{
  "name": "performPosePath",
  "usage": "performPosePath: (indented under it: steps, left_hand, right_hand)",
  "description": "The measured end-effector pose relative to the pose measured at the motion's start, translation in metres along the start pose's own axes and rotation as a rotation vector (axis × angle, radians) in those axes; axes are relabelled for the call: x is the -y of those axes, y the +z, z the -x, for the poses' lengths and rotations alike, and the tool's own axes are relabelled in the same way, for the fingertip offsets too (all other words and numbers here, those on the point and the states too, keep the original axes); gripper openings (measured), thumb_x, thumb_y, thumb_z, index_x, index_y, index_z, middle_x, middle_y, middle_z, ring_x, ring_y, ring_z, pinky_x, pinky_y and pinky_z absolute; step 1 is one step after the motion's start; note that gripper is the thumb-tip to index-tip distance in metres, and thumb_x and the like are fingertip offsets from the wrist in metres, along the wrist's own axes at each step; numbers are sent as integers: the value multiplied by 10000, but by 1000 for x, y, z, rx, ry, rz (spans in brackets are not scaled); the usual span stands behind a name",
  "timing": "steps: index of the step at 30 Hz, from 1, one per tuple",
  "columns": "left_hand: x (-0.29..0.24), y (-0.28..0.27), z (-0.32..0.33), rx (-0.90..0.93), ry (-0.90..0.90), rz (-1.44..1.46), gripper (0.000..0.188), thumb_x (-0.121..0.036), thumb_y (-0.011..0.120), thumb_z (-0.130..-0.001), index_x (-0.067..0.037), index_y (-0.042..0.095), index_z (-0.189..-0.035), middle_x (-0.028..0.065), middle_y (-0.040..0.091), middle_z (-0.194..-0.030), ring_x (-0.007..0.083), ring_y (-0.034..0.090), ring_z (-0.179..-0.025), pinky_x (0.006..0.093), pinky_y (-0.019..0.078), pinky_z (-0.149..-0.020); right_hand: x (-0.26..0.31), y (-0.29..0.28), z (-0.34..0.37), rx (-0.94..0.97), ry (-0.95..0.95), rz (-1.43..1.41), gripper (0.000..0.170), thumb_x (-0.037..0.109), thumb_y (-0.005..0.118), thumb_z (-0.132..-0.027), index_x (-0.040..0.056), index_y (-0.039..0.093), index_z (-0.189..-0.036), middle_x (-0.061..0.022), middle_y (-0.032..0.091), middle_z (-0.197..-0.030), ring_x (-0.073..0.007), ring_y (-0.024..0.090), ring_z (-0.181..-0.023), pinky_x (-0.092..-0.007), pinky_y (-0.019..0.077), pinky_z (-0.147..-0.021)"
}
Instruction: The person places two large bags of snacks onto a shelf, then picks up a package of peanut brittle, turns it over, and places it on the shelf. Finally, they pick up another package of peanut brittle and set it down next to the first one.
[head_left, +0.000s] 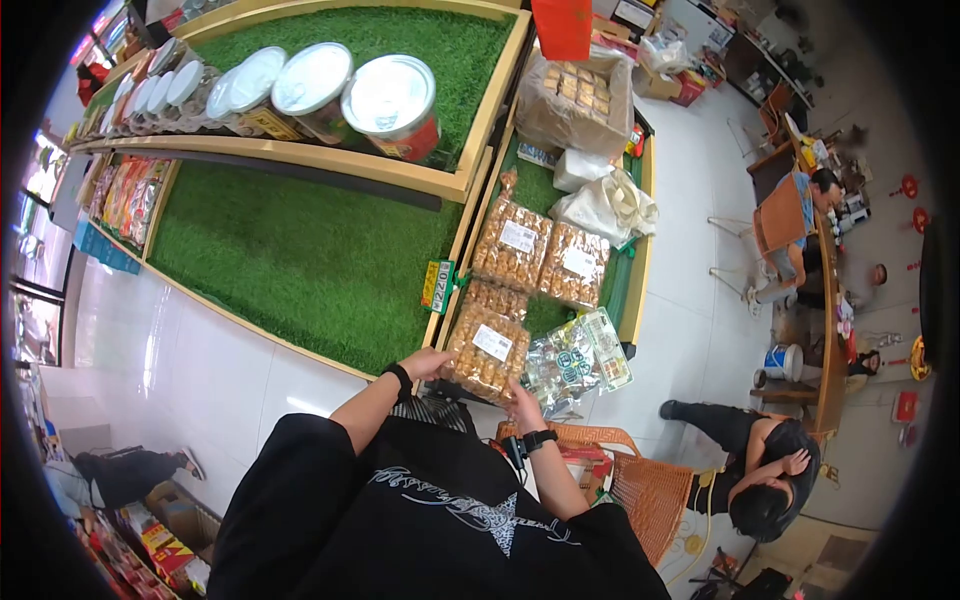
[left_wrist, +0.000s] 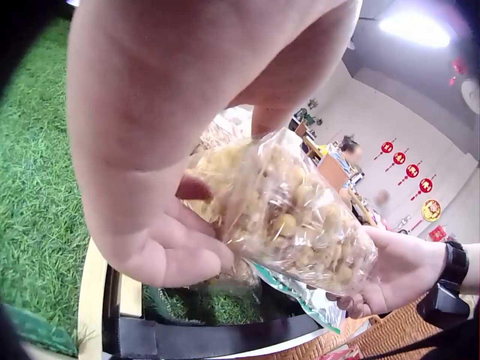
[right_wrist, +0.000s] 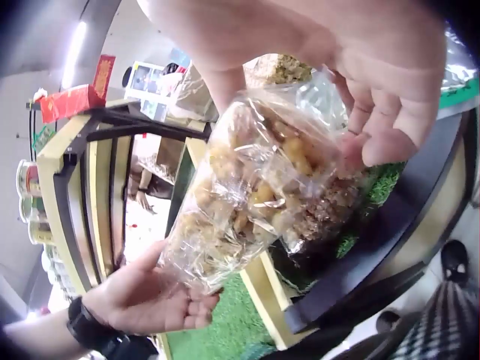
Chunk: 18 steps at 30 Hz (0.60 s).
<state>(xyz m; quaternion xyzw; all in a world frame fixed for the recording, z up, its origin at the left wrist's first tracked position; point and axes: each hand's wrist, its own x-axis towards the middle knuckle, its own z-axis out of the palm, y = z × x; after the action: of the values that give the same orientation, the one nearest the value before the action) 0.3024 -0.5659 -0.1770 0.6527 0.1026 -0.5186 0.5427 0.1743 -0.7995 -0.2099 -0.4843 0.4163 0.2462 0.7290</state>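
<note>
One clear snack bag [head_left: 490, 345], label up, at the green shelf's [head_left: 545, 314] near end, between both hands: left hand [head_left: 427, 363] curled round its left edge, right hand [head_left: 523, 406] gripping its near right corner.

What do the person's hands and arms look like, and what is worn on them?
The left hand and right hand wear no gloves. Each wrist has a black strap, the left strap and the right strap, the right with a boxy black device. The black sleeves are loose and short.
</note>
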Motion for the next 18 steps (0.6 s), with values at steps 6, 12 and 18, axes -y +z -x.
performPosePath:
  steps: [6,12,18]
  left_hand:
    - [-3,6,12,70,-92,24,483,-538,537,-763,-67,529,-659,-17,410,-496,100,442,-486,224,361,-482]
    - [-3,3,62,89,150,137,428,-446,570,-783,-22,592,-832,0,510,-658,86,450,-608,206,358,-545]
    - [0,-19,115,57,481,143,519,-322,614,-777,20,486,-1144,47,550,-976,114,501,-837,222,401,-730]
  right_hand:
    - [13,2,3,85,12,-280,427,407,549,-806,114,482,-1110,-76,568,-970,-159,543,-808,-286,415,-633]
    - [33,12,55,202,-132,-149,320,295,512,-834,131,479,-1107,0,548,-1037,-146,511,-882,-291,392,-680]
    - [63,59,92,316,-323,-61,366,195,482,-847,95,410,-1192,-11,530,-1069,-112,514,-902,-284,417,-685]
